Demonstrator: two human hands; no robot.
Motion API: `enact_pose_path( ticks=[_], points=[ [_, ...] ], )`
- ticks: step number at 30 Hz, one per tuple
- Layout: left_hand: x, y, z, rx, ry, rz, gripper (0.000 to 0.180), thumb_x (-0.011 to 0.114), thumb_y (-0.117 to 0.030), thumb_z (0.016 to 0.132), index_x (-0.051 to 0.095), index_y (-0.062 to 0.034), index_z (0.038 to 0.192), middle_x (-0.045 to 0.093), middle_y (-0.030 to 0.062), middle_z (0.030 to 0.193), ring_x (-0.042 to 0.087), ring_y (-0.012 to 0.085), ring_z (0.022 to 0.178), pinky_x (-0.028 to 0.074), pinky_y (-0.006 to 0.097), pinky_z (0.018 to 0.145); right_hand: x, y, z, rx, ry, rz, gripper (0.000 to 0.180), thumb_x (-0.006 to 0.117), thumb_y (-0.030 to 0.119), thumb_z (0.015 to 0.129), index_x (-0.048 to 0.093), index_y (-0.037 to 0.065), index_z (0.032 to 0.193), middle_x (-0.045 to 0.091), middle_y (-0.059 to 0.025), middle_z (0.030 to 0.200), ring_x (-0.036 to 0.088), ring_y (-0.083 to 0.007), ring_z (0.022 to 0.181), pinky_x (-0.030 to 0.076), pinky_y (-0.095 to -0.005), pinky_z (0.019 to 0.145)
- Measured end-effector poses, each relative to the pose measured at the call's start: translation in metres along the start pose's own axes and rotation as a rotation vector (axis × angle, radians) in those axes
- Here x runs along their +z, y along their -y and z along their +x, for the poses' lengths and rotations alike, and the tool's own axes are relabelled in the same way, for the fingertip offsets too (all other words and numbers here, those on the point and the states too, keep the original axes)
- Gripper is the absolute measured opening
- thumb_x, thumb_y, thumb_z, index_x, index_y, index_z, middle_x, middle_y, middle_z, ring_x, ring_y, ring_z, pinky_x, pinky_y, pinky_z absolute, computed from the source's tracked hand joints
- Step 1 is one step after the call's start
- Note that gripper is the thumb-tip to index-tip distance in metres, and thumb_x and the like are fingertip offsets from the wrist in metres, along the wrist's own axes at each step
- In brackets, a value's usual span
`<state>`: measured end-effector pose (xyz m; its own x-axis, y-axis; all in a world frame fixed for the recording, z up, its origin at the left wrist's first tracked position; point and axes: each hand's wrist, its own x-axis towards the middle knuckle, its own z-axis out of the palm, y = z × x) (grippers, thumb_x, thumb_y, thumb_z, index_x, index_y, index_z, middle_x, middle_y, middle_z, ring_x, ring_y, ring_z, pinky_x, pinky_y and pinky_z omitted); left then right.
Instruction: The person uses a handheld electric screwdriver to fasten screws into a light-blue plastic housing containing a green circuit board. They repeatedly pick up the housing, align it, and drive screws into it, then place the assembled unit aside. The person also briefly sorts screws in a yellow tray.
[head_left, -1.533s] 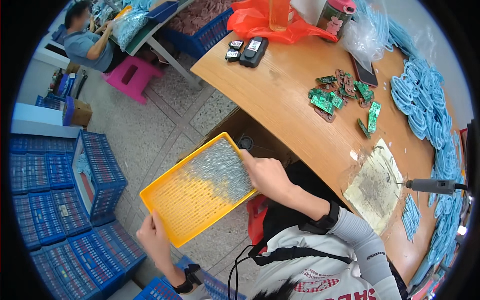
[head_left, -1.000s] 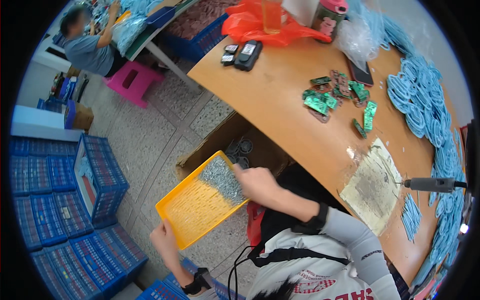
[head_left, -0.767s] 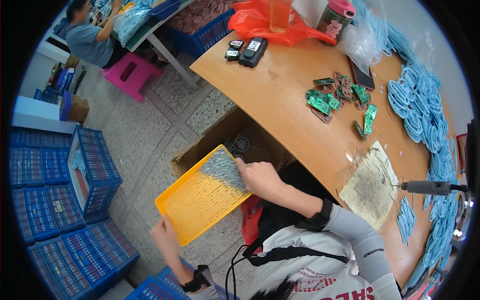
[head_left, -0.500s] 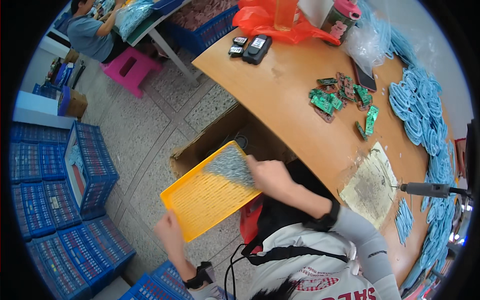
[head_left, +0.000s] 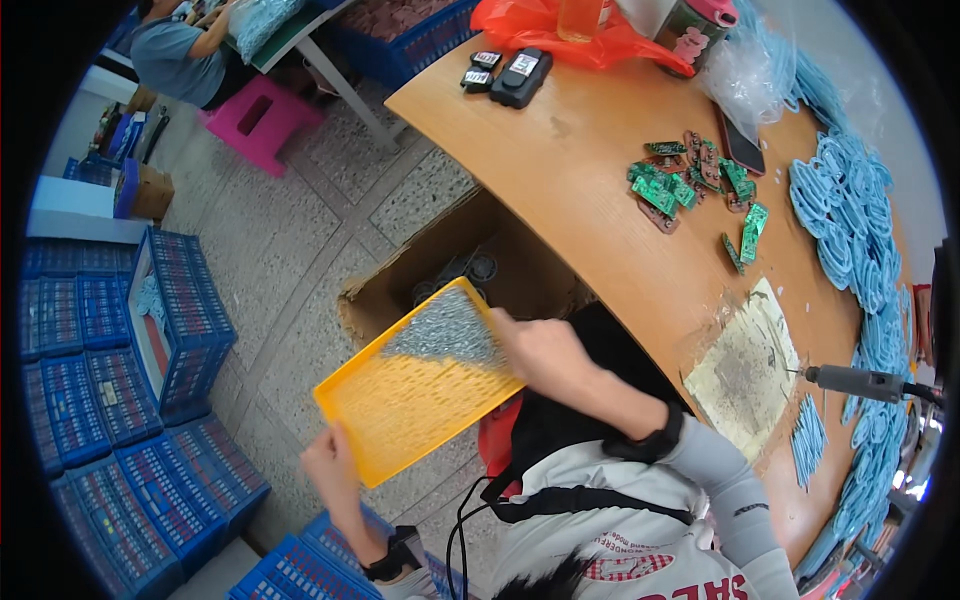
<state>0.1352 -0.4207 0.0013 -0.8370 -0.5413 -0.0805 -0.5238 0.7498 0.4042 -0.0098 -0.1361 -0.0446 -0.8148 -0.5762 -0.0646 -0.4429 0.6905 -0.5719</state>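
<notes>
A shallow yellow tray (head_left: 420,435) is held aloft, silvery pieces (head_left: 445,330) crowding one end.
The rectangular tray spans from the left fingers (head_left: 338,445) at one short side to the right fingers (head_left: 505,328) at the other; the tiny pieces bank beside the right fingers, the patterned bottom showing nearer the left.

L hand (head_left: 332,462) grips one end of yellow rect. plastic tray (head_left: 415,415), R hand (head_left: 545,355) opp. end, nr heaped tiny silvery pcs (head_left: 445,330). Tray partly hides brown cardbd box (head_left: 385,287); green circuit bds (head_left: 655,192) on wood tabletop (head_left: 560,170).
</notes>
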Motion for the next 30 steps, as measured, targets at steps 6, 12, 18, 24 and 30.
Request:
enact_pose_path(
  ticks=[6,12,18,24,30],
  points=[
    [0.004,0.003,0.003,-0.017,-0.05,-0.068,0.035,0.055,-0.016,0.09,0.048,0.0097,0.068,0.035,0.0168,0.049,0.03,0.0133,0.044,0.024,0.037,0.043,0.009,0.008,0.02,-0.111,-0.075,-0.024,0.027,0.055,0.005,0.076,0.048,-0.005,0.1,0.061,-0.0156,0.063,0.063,-0.0322,0.057,0.05,-0.0409,0.048],
    [-0.026,-0.025,0.013,0.022,0.03,-0.053,0.031,0.054,-0.011,0.089,0.045,0.007,0.065,0.031,0.0042,0.05,0.029,0.0054,0.052,0.023,0.032,0.044,-0.011,0.01,0.012,-0.044,-0.088,0.055,0.023,0.054,0.006,0.077,0.049,-0.004,0.098,0.061,-0.0169,0.062,0.062,-0.033,0.055,0.05,-0.0422,0.048],
    [-0.035,-0.065,0.039,0.238,0.092,-0.283,0.028,0.053,-0.005,0.088,0.042,0.0044,0.064,0.033,-0.0032,0.051,0.03,0.0031,0.052,0.02,0.028,0.043,-0.077,-0.023,-0.033,-0.002,-0.325,0.374,0.034,0.052,0.019,0.091,0.055,-0.005,0.115,0.065,-0.0211,0.073,0.065,-0.0326,0.062,0.053,-0.0385,0.055],
    [-0.061,-0.143,0.075,0.09,0.442,-0.121,0.049,0.072,-0.023,0.077,0.059,-0.0015,0.119,0.057,0.0199,0.122,0.055,0.0366,0.105,0.046,0.041,0.087,-0.153,-0.052,-0.181,0.433,-0.411,1.024,0.036,0.057,0.003,0.091,0.053,-0.001,0.127,0.07,-0.0092,0.085,0.066,-0.0107,0.075,0.055,-0.0233,0.069],
    [0.014,-0.289,0.069,0.663,0.473,-0.476,0.026,0.054,-0.004,0.088,0.047,0.004,0.065,0.04,-0.0058,0.055,0.033,0.0008,0.052,0.022,0.024,0.044,-0.182,-0.04,-0.308,0.81,-0.86,1.077,0.033,0.057,-0.003,0.087,0.057,-0.002,0.121,0.07,-0.0127,0.087,0.068,-0.014,0.079,0.055,-0.0252,0.072]
  ],
)
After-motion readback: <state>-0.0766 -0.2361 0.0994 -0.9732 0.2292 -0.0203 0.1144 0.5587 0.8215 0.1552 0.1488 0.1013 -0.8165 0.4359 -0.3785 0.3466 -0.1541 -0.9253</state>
